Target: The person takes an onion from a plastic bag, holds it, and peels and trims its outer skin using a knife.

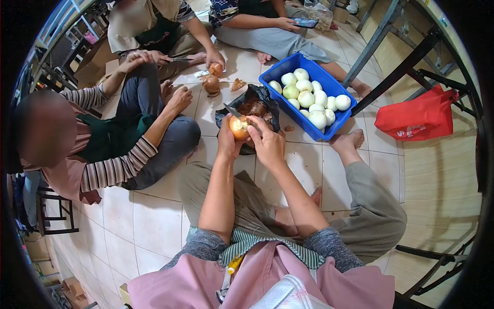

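My left hand is wrapped round a brown-skinned onion, part of whose top shows pale and bare of skin. My right hand grips a knife; its blade lies over the onion's top and points up and left, while the fingers hide the handle. Right fingertips touch or nearly touch the onion. Just beyond and beneath both hands sits a black plastic bag with brown onion skins in it.
A blue crate of several peeled onions stands ahead right. Unpeeled onions lie on the tiled floor, near a co-worker's hand on another onion. Another person sits left. A red bag hangs right, by metal table legs.
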### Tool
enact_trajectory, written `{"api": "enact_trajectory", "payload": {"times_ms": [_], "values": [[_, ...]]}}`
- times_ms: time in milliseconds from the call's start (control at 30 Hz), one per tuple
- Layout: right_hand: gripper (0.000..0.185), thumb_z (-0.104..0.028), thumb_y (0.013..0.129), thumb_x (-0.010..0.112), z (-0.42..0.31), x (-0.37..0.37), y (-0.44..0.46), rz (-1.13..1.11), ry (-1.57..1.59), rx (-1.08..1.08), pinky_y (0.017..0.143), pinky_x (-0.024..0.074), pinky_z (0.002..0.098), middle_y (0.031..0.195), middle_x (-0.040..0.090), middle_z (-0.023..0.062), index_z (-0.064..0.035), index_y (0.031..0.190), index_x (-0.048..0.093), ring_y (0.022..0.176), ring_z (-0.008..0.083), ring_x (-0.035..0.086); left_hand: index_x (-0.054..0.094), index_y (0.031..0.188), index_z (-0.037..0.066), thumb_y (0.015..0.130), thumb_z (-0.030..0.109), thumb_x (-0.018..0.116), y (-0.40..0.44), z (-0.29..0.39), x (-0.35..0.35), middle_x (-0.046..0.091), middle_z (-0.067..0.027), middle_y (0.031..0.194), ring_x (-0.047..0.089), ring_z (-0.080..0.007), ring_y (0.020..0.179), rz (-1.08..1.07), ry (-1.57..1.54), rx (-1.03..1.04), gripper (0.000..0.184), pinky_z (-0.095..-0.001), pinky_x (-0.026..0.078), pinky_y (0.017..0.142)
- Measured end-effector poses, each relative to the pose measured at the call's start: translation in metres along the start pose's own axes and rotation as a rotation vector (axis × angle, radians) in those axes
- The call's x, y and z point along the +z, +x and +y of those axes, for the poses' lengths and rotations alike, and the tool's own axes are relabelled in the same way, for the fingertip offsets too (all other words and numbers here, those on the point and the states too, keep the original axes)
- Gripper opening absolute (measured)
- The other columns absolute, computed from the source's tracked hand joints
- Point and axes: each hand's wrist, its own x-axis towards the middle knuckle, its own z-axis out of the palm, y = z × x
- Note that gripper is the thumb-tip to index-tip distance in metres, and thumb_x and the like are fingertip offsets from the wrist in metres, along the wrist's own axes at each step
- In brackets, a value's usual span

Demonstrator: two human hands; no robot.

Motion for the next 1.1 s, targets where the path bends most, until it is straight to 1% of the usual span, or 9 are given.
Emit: {"api": "enact_trajectory", "payload": {"times_ms": [167, 200, 333, 467, 567, 633, 800, 900, 1100], "values": [[0.034, -0.036, 0.103, 0.053, -0.01, -0.036, 0.01, -0.382, 0.987, 0.738, 0.043, 0.0295, 0.0189, 0.065, 0.045, -0.0084, -0.0136, 0.129, 0.057, 0.046, 0.001, 0.032, 0.063, 0.111, 0.007, 0.1, 0.049, 0.047, -0.006, 0.027, 0.004, 0.071, -0.0058, 0.098, 0.07, -0.0179, 0.085, -0.062, 0.118, -0.187, 0.046, -0.0338, 0.058, 0.061], [0.031, -0.035, 0.103, 0.053, -0.009, -0.036, 0.01, -0.356, 1.037, 0.767, 0.04, 0.0221, 0.0185, 0.062, 0.038, -0.0092, -0.0187, 0.13, 0.055, 0.044, 0.0002, 0.028, 0.064, 0.112, 0.007, 0.097, 0.054, 0.05, -0.003, 0.024, 0.005, 0.07, -0.0079, 0.104, 0.07, -0.0205, 0.092, -0.041, 0.091, -0.19, 0.052, -0.035, 0.061, 0.07], [0.025, -0.039, 0.103, 0.052, -0.008, -0.031, 0.006, -0.419, 1.088, 0.769, 0.04, 0.0228, 0.0186, 0.061, 0.04, -0.0091, -0.0183, 0.116, 0.057, 0.043, 0.0012, 0.03, 0.062, 0.113, 0.01, 0.094, 0.057, 0.056, -0.009, 0.018, 0.015, 0.068, -0.0079, 0.109, 0.068, -0.0218, 0.096, 0.01, -0.109, -0.191, 0.051, -0.0366, 0.059, 0.075], [0.022, -0.04, 0.103, 0.052, -0.015, -0.027, -0.001, -0.417, 1.165, 0.813, 0.04, 0.0238, 0.018, 0.061, 0.04, -0.0091, -0.0188, 0.106, 0.055, 0.043, 0.0009, 0.032, 0.061, 0.109, 0.009, 0.093, 0.054, 0.057, 0.0, 0.007, 0.003, 0.069, -0.0084, 0.1, 0.069, -0.0234, 0.092, 0.07, -0.023, -0.168, 0.048, -0.0339, 0.057, 0.066], [0.024, -0.041, 0.103, 0.052, 0.004, -0.036, 0.016, -0.174, 1.188, 0.77, 0.04, 0.0242, 0.0177, 0.061, 0.04, -0.0089, -0.0178, 0.11, 0.056, 0.043, 0.0006, 0.032, 0.059, 0.111, 0.003, 0.094, 0.048, 0.057, -0.001, 0.02, -0.004, 0.068, -0.0134, 0.098, 0.069, -0.0269, 0.086, 0.013, -0.092, -0.201, 0.048, -0.0355, 0.059, 0.063], [0.036, -0.041, 0.102, 0.055, 0.021, -0.044, 0.028, -0.113, 0.943, 0.733, 0.04, 0.0236, 0.0175, 0.063, 0.044, -0.0075, -0.015, 0.127, 0.058, 0.045, 0.0001, 0.032, 0.058, 0.111, 0.0, 0.093, 0.047, 0.057, -0.003, 0.021, -0.002, 0.067, -0.0164, 0.102, 0.069, -0.0301, 0.093, 0.012, -0.122, -0.17, 0.05, -0.0361, 0.06, 0.064], [0.038, -0.036, 0.102, 0.057, 0.047, -0.034, 0.033, -0.013, 0.671, 0.744, 0.043, 0.0283, 0.0184, 0.067, 0.047, -0.0074, -0.0091, 0.128, 0.06, 0.052, 0.0018, 0.042, 0.056, 0.115, -0.004, 0.094, 0.046, 0.055, -0.004, 0.022, 0.0, 0.064, -0.0199, 0.112, 0.064, -0.0386, 0.113, -0.053, -0.283, -0.124, 0.054, -0.0367, 0.061, 0.072], [0.036, -0.034, 0.102, 0.056, 0.07, -0.023, 0.03, -0.093, 0.582, 0.694, 0.047, 0.0327, 0.0205, 0.068, 0.048, -0.0071, -0.0062, 0.125, 0.061, 0.055, 0.003, 0.045, 0.054, 0.119, -0.006, 0.096, 0.043, 0.053, -0.011, 0.026, 0.011, 0.062, -0.0205, 0.117, 0.057, -0.0416, 0.123, -0.075, -0.386, -0.034, 0.055, -0.0383, 0.061, 0.077], [0.042, -0.028, 0.104, 0.05, 0.041, -0.019, 0.024, -0.197, 0.442, 0.497, 0.061, 0.0451, 0.0252, 0.072, 0.057, -0.0018, -0.0103, 0.142, 0.054, 0.061, 0.0076, 0.053, 0.056, 0.116, 0.0, 0.1, 0.055, 0.042, -0.001, 0.001, 0.014, 0.066, -0.0139, 0.11, 0.064, -0.0341, 0.111, 0.009, -0.585, -0.015, 0.059, -0.0402, 0.059, 0.086]]}}
